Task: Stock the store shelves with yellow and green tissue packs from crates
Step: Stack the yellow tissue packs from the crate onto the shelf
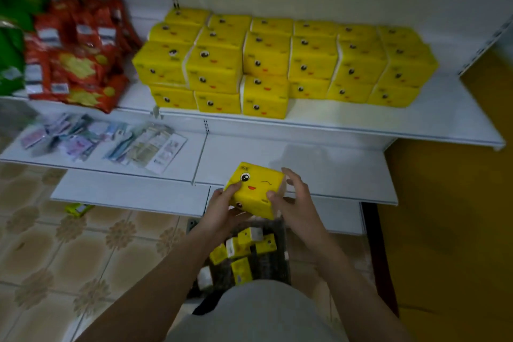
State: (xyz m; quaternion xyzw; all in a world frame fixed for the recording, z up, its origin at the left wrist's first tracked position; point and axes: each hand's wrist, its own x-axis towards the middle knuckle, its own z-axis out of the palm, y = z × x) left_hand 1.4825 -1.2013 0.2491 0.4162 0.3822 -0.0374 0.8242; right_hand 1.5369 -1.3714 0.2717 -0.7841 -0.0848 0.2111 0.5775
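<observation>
Both hands hold one yellow tissue pack [256,189] with a cartoon face, in front of the lower white shelf [327,175]. My left hand [222,207] grips its left side and underside. My right hand [294,197] grips its right side, thumb on the front. Below them a dark crate [280,247] on the floor holds several more yellow packs [244,255]. On the upper white shelf [388,125] stand several yellow packs [277,64], stacked in rows two and three high.
Red snack bags [80,50] and green bags [11,44] fill the upper shelf's left part. Small flat packets [105,141] lie on the lower shelf at left. A yellow-green item [79,208] lies on the tiled floor. A yellow wall [458,203] stands at right.
</observation>
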